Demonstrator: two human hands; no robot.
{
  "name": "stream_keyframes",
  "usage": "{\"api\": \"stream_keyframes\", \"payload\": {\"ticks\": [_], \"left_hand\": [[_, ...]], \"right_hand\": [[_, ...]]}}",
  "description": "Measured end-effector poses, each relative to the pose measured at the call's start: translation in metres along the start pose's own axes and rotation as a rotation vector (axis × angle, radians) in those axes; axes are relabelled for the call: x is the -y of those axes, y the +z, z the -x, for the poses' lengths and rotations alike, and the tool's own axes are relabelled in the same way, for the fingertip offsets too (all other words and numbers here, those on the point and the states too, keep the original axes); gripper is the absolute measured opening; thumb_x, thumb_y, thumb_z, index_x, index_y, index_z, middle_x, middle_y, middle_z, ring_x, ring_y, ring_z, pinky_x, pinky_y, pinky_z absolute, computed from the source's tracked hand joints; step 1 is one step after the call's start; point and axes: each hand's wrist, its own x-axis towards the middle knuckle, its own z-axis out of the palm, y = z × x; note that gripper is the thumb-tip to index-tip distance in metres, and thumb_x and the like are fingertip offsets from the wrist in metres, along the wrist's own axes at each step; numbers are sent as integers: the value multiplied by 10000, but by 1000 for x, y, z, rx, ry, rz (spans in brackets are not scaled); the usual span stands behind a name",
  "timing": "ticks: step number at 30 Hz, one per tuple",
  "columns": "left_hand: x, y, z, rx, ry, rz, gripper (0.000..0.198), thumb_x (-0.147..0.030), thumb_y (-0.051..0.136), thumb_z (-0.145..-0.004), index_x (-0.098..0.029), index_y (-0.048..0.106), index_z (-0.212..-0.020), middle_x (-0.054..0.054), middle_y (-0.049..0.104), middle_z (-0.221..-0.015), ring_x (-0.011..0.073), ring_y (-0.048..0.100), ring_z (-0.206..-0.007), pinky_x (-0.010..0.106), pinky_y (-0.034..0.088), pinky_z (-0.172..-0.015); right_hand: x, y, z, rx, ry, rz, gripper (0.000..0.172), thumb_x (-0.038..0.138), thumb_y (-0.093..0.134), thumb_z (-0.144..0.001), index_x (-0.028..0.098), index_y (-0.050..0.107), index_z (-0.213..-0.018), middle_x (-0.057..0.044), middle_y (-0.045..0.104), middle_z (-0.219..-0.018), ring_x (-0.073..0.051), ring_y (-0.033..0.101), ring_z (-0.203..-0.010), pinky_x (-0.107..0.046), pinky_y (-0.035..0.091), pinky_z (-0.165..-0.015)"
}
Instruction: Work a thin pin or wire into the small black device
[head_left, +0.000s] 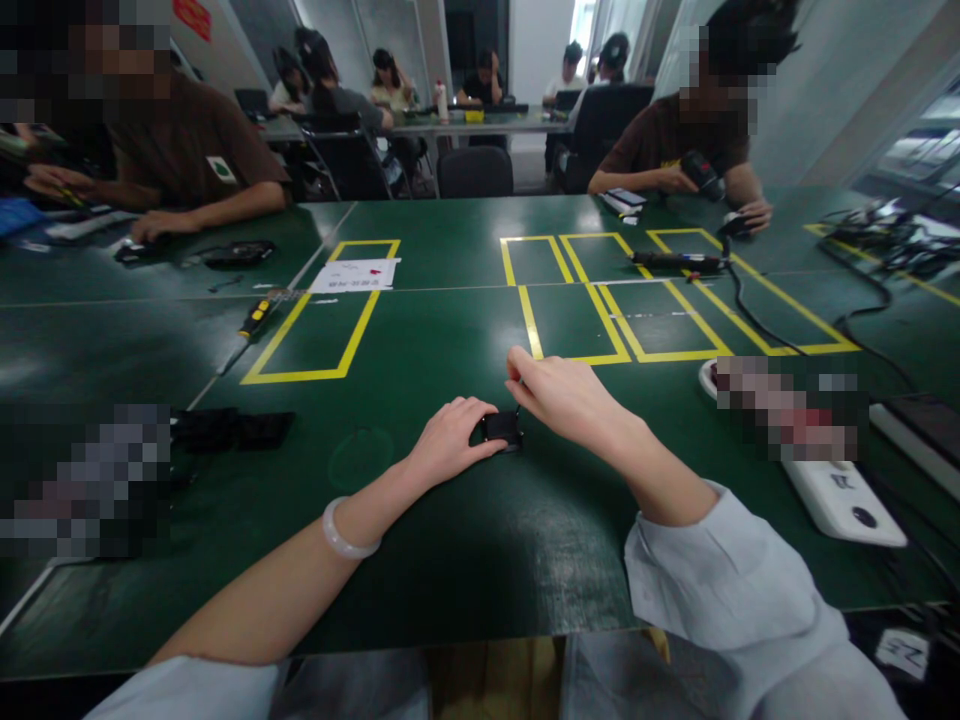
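Observation:
A small black block-like piece [502, 428] rests on the green table. My left hand [456, 440], with a pale bracelet on its wrist, has thumb and fingers closed round the left side of this piece. Just above its right edge, the fingers of my right hand [566, 398] are curled in a pinch. A short dark thin tip shows beneath them, touching or close to the piece; what it belongs to is hidden in the fingers.
Yellow tape rectangles mark the table [420, 340]. A yellow-black screwdriver [255, 318] and a paper sheet [354, 275] lie left. Black pouches [262, 430] lie nearer. A white device [847, 500] and cables [892, 240] lie right. Two co-workers sit opposite, one holding a power drill [703, 175].

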Motion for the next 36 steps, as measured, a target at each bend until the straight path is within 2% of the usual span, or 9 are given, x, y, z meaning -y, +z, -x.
{"api": "stream_keyframes", "payload": {"ticks": [4,9,14,21,30,36], "left_hand": [[0,1,0,2,-2,-3,399,-528,567,-878,-193,563,-1095,58,620,-1024,240,553,-936,378,440,-837],[-2,-2,0,8,-6,2,386,-528,559,-883,-193,566,-1074,57,622,-1012,237,554,-926,364,442,-801],[-2,-1,0,4,0,7,384,-523,561,-885,-192,564,-1079,53,619,-1016,230,550,-922,359,443,-800],[0,0,0,2,1,3,399,-527,564,-881,-189,566,-1093,58,618,-1017,236,547,-923,368,446,-807],[0,0,1,-3,-6,8,384,-520,576,-874,-195,568,-1077,55,618,-1010,235,551,-924,366,449,-801],[0,1,0,-5,1,9,393,-527,582,-870,-193,566,-1075,52,618,-1014,233,550,-929,368,448,-810]], "right_hand": [[1,0,-1,6,17,31,288,393,322,-983,186,507,-1060,-68,702,-825,-193,647,-704,-276,214,-523],[0,1,-1,6,7,26,236,284,316,-974,178,475,-1112,-63,703,-842,-176,636,-675,-272,215,-514],[-1,2,0,-31,-2,8,210,262,334,-963,177,478,-1091,-56,699,-851,-172,638,-681,-271,216,-512],[-1,4,-1,-24,8,52,269,374,305,-988,193,492,-1055,-62,691,-813,-198,658,-712,-274,200,-508],[-1,3,0,-39,1,1,219,263,326,-959,187,471,-1105,-54,700,-853,-179,643,-691,-271,222,-515],[-1,2,-1,4,20,38,275,362,304,-985,193,494,-1091,-74,704,-846,-195,648,-705,-270,253,-543]]}}
